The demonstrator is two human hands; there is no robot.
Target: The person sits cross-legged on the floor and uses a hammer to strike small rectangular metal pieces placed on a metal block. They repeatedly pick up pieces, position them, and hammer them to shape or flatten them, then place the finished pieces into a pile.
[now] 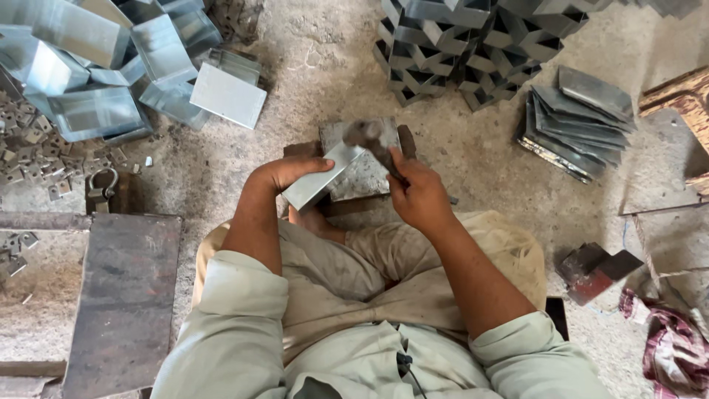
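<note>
— What is shown at the centre?

— A folded metal sheet [319,176] is held down on a steel block [363,171] by the left hand [284,174], whose fingers are closed over the sheet's near end. A hammer [367,137] is gripped by the right hand [417,196], fist tight round the handle, with the blurred head raised just above the sheet.

— Why is it held that way?

— The sheet seems to be pinned flat so that it cannot skip under a blow, and the block appears to be used as an anvil. The work is kept close, between the knees, where it can be reached while the person is seated low.

— And what is laid around?

— Bent channel pieces [96,66] are heaped at the upper left, probably within arm's reach for picking up. Square tubes [473,52] are stacked neatly ahead, and flat cut sheets [580,122] are piled beside them to the right. Small brackets [29,148] are scattered at the left edge. A dark steel plate [125,295] is set beside the left elbow.

— What of the surface?

— A rough, dusty concrete floor [325,66] is seen throughout. A rag [676,347] and red-painted scrap [594,270] are left at the right. Walls are not shown.
</note>
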